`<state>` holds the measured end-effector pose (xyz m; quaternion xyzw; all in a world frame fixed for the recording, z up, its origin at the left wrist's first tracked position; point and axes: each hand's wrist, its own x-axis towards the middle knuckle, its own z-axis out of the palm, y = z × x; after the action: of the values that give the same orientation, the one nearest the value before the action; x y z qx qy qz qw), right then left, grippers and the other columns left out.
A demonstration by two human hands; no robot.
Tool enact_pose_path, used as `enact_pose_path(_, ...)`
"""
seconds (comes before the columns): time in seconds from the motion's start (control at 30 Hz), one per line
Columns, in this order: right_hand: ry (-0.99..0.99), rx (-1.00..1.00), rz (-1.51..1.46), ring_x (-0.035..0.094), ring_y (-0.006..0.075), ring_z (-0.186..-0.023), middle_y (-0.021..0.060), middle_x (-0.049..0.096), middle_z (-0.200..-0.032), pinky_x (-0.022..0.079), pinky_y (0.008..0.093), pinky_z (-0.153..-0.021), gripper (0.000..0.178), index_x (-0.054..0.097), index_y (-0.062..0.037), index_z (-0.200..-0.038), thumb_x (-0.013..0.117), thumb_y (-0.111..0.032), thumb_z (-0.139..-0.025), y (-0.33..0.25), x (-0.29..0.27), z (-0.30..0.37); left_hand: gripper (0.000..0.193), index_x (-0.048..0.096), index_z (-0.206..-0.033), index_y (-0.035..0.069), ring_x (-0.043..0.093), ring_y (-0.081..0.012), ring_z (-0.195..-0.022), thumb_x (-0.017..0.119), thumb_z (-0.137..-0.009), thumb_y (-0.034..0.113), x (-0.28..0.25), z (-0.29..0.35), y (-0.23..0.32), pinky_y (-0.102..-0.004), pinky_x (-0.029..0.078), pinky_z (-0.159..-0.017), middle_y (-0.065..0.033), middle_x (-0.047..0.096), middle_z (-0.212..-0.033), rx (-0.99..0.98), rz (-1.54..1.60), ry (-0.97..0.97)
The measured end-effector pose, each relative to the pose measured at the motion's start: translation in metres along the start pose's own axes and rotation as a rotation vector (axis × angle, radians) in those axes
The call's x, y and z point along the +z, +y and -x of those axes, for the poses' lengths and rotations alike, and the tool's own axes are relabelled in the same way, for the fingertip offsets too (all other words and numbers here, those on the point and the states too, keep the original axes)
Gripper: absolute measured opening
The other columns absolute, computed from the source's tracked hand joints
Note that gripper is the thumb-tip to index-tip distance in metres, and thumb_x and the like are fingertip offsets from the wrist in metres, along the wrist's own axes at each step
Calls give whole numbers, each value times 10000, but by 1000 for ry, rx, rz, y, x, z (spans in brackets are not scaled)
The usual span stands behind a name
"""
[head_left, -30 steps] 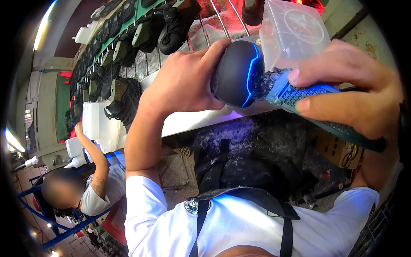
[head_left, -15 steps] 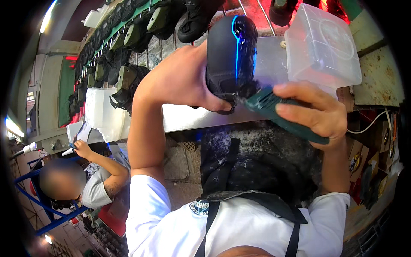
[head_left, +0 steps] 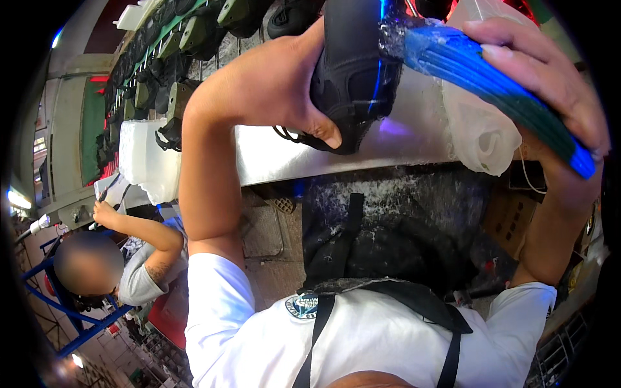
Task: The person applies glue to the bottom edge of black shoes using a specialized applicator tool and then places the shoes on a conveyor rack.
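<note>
Head cam: R hand (head_left: 561,77) w/ brush (head_left: 462,59) farther up shoe (head_left: 350,71) vs prev

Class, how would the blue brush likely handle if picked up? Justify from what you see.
The brush is probably stiff: it extends from the right hand without drooping. Its grooves likely limit slipping. The bristles seem flexible, looking ragged where they meet the black shoe.
</note>
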<state>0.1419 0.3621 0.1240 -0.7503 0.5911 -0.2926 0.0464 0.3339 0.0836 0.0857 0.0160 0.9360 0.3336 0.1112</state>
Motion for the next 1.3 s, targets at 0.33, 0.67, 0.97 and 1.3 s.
enact_pose_path(0.33,157,58,-111,633,367,-1183,307,600,-1314,521,400,-999,341,669,67,-1223,661,4,-888,1,57,21,945,486,-1384,3,629,-199,-1121,979,-588,132,0,-19,-18,-359,506,-999,-105,668,-1221,94,138,-66)
enact_pose_path(0.67,389,113,-177,671,346,-1100,291,601,-1301,568,388,-946,297,717,85,-1125,668,69,-832,-5,119,20,1069,348,-1436,-49,632,-187,-1086,992,-625,217,-10,-20,7,-342,532,-962,-156,671,-1198,-90,145,-47)
enact_pose_path(0.97,406,62,-160,648,338,-1149,240,604,-1279,581,381,-947,325,728,69,-1105,722,78,-780,-2,142,20,1105,315,-1460,-65,614,-189,-1124,989,-635,229,-6,-24,-30,-352,514,-1009,-164,643,-1260,75,144,6)
enact_pose_path(1.3,437,251,-224,708,335,-1039,245,699,-1160,586,360,-872,341,714,64,-1108,729,97,-770,0,157,34,1054,413,-1416,-51,610,-182,-1105,1004,-601,259,-1,-17,-16,-342,503,-1013,-126,651,-1231,53,146,45)
